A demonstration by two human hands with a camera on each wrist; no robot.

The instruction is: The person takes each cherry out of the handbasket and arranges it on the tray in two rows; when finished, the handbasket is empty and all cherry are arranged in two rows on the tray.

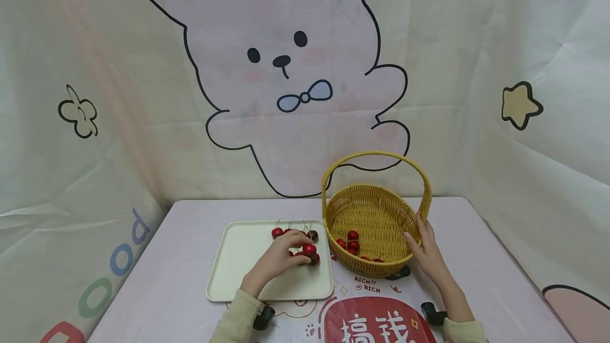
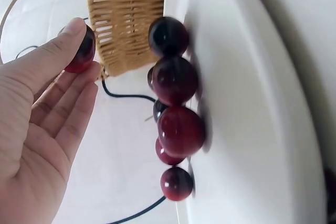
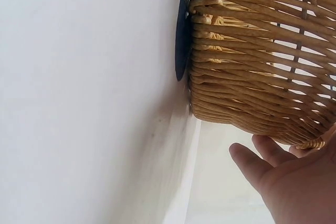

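Observation:
My left hand (image 1: 278, 258) is over the white tray (image 1: 224, 279) and pinches a red cherry (image 1: 309, 250) between thumb and fingertips. In the left wrist view that cherry (image 2: 84, 51) is dark red, clear of the several cherries (image 2: 181, 129) on the tray. My right hand (image 1: 430, 253) holds the right side of the yellow woven basket (image 1: 371, 210), its thumb over the rim near the handle's foot. The right wrist view shows fingers (image 3: 252, 163) beside the basket's outer weave (image 3: 252, 77). Several red cherries (image 1: 353, 245) lie inside the basket, toward its front left.
Basket and tray stand side by side on a white table (image 1: 176, 258) with a printed red patch (image 1: 376, 322) at the front. The basket's tall arched handle (image 1: 376, 153) rises above it. Behind hangs a curtain (image 1: 305, 136) with a cartoon print.

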